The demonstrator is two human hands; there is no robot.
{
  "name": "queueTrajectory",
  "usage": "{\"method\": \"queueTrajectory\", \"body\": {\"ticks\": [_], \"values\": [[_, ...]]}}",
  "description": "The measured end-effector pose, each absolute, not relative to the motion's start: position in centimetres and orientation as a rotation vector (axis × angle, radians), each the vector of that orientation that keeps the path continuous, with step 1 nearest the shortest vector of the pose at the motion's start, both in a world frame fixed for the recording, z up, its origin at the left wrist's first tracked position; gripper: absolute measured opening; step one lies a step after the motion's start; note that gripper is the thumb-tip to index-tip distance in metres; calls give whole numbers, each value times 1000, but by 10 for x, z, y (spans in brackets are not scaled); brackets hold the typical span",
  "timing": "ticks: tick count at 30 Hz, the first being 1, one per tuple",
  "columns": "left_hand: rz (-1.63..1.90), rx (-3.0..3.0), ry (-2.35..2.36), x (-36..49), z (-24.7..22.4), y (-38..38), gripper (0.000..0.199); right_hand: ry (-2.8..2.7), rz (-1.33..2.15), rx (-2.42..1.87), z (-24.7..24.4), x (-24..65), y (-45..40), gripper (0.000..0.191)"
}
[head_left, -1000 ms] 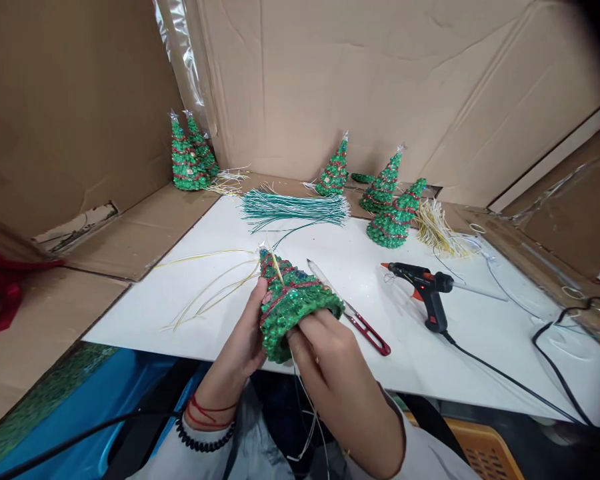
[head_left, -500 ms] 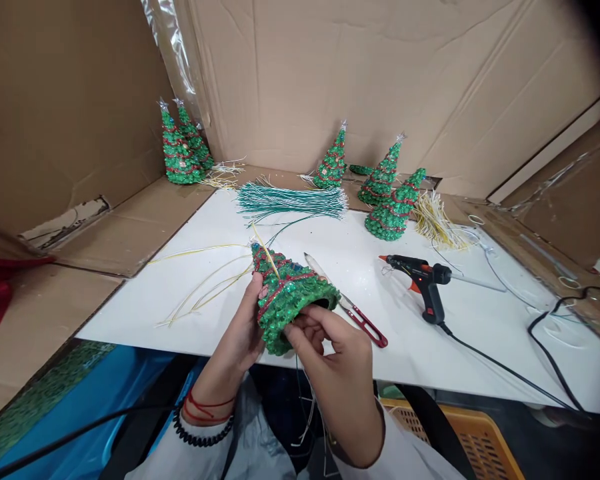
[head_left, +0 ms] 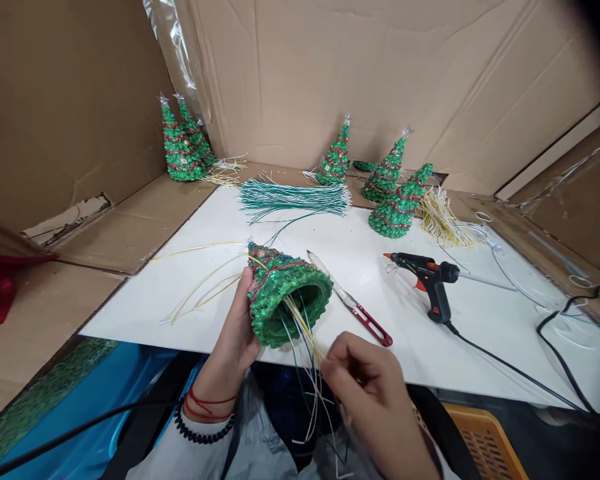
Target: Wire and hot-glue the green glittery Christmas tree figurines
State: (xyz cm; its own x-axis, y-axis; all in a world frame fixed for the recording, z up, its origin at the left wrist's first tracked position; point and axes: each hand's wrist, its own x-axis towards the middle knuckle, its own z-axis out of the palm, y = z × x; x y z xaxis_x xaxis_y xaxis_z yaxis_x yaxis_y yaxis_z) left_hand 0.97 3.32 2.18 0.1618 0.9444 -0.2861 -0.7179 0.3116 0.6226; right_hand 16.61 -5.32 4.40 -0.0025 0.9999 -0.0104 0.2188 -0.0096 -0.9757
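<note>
My left hand (head_left: 239, 327) is wrapped round a small green Christmas tree (head_left: 280, 290) with red garland, tipped so its hollow base faces me. Yellow, white and green wires (head_left: 305, 333) hang out of the opening. Just below and right of the base, my right hand (head_left: 365, 383) is closed, thumb and fingertips pinched at a yellow wire. Several yellow wires also stick out of the tree's side and top toward the left. Close behind the tree lies a pair of thread snips (head_left: 363, 317) with red handles.
A black glue gun (head_left: 427, 273) lies at right, its cord running to the table's front edge. Behind are a bundle of green-white wires (head_left: 295, 200), a yellow-white bundle (head_left: 443, 217) and several finished-looking trees (head_left: 397, 207). Cardboard walls (head_left: 330, 67) enclose the white table (head_left: 180, 233).
My right hand has come out of the tree's base and moved down and right. The base has tipped toward me, showing the inside and wires. A yellow wire on its side now protrudes less.
</note>
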Motion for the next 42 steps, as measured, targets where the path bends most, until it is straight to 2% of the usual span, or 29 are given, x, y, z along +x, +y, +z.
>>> {"method": "queueTrajectory", "body": {"ticks": [5, 8, 15, 20, 26, 33, 42], "values": [[1186, 384, 668, 12, 22, 29, 51, -1309, 1349, -1423, 42, 197, -53, 30], [1173, 382, 665, 13, 24, 28, 56, -1302, 1347, -1468, 38, 203, -48, 32], [1143, 362, 701, 11, 25, 31, 45, -1283, 1332, -1456, 31, 202, -42, 34], [1185, 338, 756, 11, 26, 33, 46, -1311, 1290, -1442, 25, 205, -43, 39], [1232, 316, 799, 14, 32, 35, 44, -1358, 1438, -1339, 26, 204, -49, 40], [1281, 310, 849, 15, 36, 35, 46, -1124, 1656, -1248, 29, 201, -46, 45], [1243, 296, 880, 15, 38, 35, 50, -1030, 1688, -1164, 30, 201, -44, 47]]}}
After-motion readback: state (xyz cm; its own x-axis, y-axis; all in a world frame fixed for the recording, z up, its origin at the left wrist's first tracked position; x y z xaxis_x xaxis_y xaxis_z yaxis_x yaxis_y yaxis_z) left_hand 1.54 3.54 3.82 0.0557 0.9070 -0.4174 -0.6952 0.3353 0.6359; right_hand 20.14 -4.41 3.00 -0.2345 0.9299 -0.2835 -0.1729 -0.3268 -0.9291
